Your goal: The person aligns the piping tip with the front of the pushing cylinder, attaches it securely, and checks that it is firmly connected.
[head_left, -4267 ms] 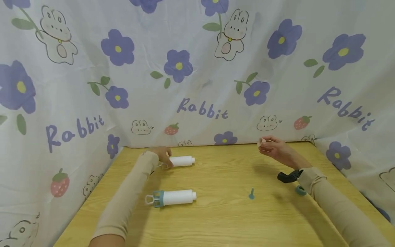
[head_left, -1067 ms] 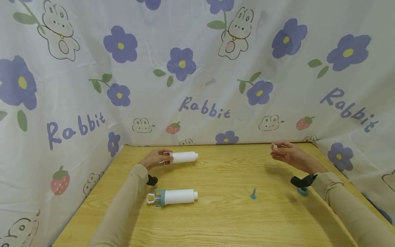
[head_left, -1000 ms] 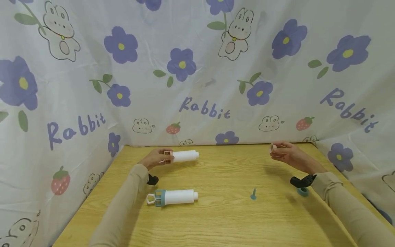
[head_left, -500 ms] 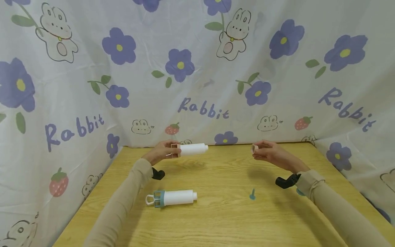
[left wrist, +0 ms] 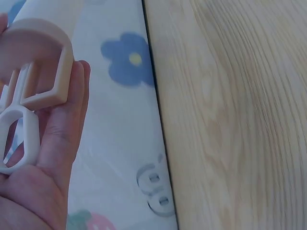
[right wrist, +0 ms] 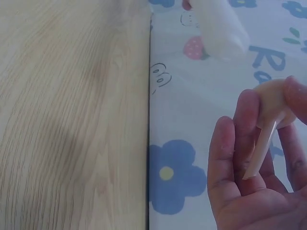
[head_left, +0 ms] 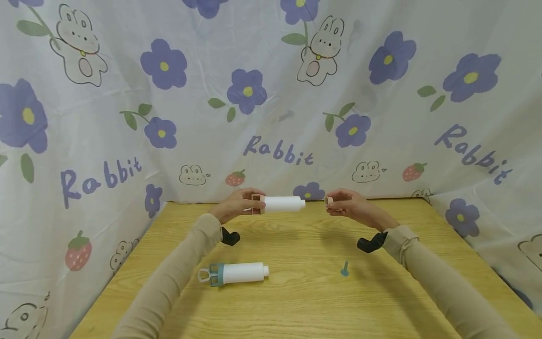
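My left hand (head_left: pixel 233 206) is bent round the collar end of a white cylinder (head_left: pixel 282 204), gripping it with thumb and fingers; the cylinder is held level above the far edge of the table (head_left: pixel 296 306), its narrow stepped tip pointing toward my right side. The left wrist view shows the cylinder's pale peach collar (left wrist: pixel 60 81), an open frame, with a white loop handle (left wrist: pixel 32 139) lying over my palm. My right hand (head_left: pixel 357 207) is partly closed, pinching a small peach cap (head_left: pixel 328 203) between thumb and fingers; the right wrist view shows a slender stem (right wrist: pixel 261 148) projecting from this cap toward my palm. Cap and cylinder tip face one another, near but apart. Nearer me, a second cylinder (head_left: pixel 243 273), also white, lies on its side on the wood-grained surface, fitted with a teal collar (head_left: pixel 217 275) and a pale ring handle (head_left: pixel 203 275) at its left end. To the right of it, well apart, a small teal peg (head_left: pixel 345 269) stands on its disc-shaped base. Black wrist devices (head_left: pixel 370 243) show below my beige sleeves (head_left: pixel 444 292). Behind the table hangs a white cloth (head_left: pixel 203 136) printed with rabbits, purple flowers, strawberries and the word "Rabbit".
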Available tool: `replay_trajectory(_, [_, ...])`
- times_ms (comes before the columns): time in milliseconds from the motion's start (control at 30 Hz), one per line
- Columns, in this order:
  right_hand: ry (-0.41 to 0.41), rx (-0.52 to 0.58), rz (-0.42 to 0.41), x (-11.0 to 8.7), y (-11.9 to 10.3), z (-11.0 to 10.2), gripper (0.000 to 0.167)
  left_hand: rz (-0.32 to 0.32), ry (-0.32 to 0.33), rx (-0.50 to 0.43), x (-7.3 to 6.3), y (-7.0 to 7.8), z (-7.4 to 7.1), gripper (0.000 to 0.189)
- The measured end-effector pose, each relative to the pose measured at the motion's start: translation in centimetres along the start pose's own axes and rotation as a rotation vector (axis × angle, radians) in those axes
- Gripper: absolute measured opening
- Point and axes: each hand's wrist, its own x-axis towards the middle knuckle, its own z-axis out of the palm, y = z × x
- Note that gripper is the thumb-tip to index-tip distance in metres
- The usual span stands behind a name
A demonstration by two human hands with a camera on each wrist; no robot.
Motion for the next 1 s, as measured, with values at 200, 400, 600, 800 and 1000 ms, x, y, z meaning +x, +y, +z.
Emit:
replay_trajectory(200, [0.016,0.014,0.009,0.7,0.3,0.6,0.026,0.013,-0.047,0.014,0.5,1.2,1.9,0.051])
replay_trajectory(400, [0.055,-0.016,0.020,1.0,0.5,1.0,0.023,0.023,-0.064,-0.002,0.9,1.4,3.0,0.049])
replay_trajectory(600, [0.086,-0.183,-0.011,1.4,0.4,1.9,0.036,0.036,-0.030,-0.015,1.3,1.1,3.9,0.052])
replay_trajectory(800, [0.099,-0.238,-0.024,1.5,0.2,2.1,0.039,0.037,-0.012,-0.036,1.3,0.9,3.9,0.047])
replay_trajectory(1000, [0.087,-0.200,-0.013,1.4,0.0,1.8,0.036,0.068,-0.040,-0.023,1.5,1.0,3.7,0.052])
